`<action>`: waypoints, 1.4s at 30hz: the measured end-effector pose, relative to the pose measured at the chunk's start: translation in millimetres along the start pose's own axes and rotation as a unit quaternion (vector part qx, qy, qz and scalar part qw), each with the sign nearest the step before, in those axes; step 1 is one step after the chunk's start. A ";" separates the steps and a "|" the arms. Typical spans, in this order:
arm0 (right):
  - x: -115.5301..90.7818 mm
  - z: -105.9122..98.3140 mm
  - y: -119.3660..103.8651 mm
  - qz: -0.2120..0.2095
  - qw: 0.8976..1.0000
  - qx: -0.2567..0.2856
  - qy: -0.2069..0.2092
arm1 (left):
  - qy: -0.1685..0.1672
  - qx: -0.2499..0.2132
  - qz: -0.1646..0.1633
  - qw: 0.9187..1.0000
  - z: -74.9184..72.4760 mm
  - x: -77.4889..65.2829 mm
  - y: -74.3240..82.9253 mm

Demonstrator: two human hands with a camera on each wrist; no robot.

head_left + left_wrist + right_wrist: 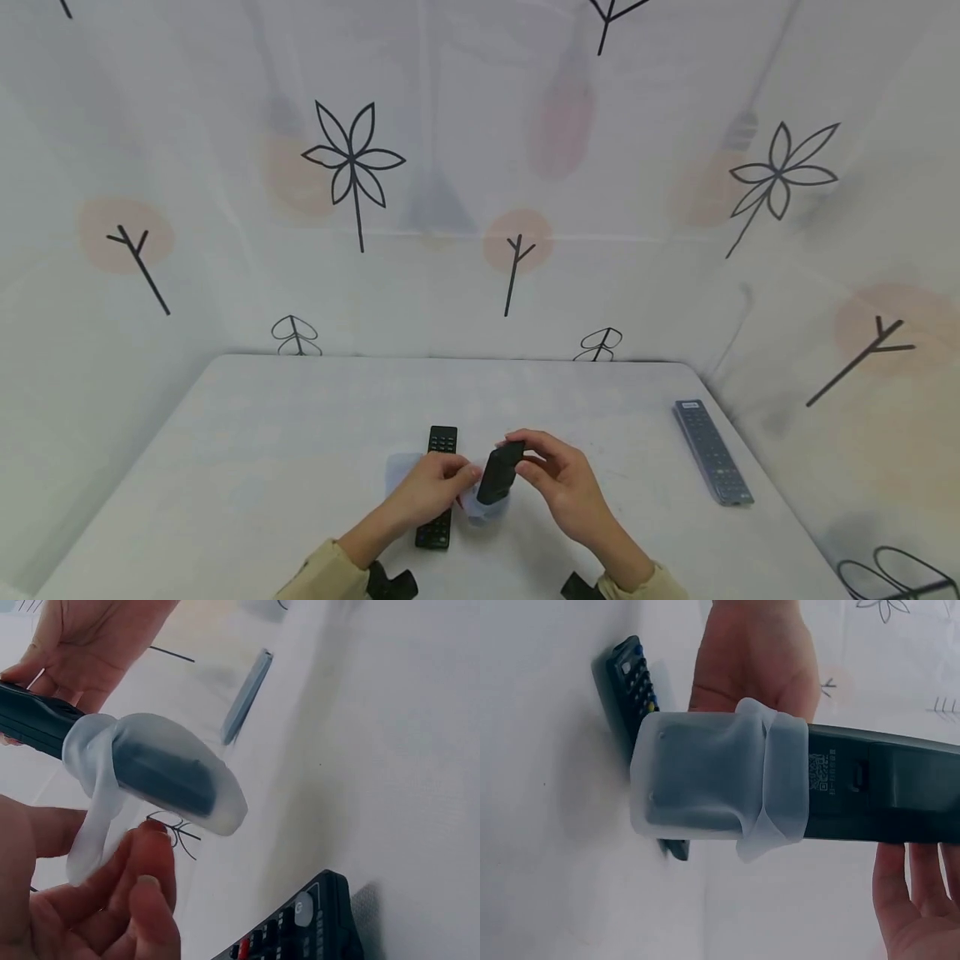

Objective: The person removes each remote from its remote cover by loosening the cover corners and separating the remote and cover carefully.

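Note:
A black remote control (504, 471) is tilted up off the table, its lower end inside a translucent whitish remote cover (172, 769). The cover's mouth is folded back on itself in a loose band, and in the right wrist view the back of the remote shows a printed code beside that band. My right hand (567, 487) grips the bare end of the remote between thumb and fingers. With thumb and fingers, my left hand (427, 485) pinches a hanging flap of the cover's folded edge.
A second black remote (442, 437) with buttons up lies under my left hand, partly hidden. Beside it is a flat pale-blue translucent piece (400, 471). A bluish-grey remote (712, 450) lies near the right edge of the white table (262, 450). Patterned cloth hangs behind.

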State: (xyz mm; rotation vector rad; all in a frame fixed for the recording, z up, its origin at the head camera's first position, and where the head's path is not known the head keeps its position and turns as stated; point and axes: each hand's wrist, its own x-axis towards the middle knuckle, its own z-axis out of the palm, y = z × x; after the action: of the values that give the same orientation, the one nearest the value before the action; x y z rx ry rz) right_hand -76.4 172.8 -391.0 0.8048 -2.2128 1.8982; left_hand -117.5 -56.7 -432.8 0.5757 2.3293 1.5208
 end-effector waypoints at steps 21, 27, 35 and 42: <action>-0.9 -13.9 7.9 -0.018 0.999 0.007 0.039 | 0.109 -0.101 -0.041 0.988 -7.0 -4.7 11.1; -2.3 -12.1 9.5 0.029 0.996 -0.036 0.077 | 0.134 -0.104 -0.035 0.985 -8.8 -4.6 8.7; -1.9 -10.9 11.6 0.092 0.987 -0.053 0.124 | 0.145 -0.104 -0.027 0.984 -9.0 -4.6 8.7; 0.2 -12.8 13.0 0.138 0.976 -0.060 0.156 | 0.157 -0.096 -0.013 0.983 -6.3 -7.5 15.7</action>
State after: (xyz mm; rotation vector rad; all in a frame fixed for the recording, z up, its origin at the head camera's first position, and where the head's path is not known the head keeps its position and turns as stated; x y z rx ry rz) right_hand -85.7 185.9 -399.8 0.1708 -2.2995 1.8245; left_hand -111.2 -59.8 -415.6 0.2723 2.3554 1.9162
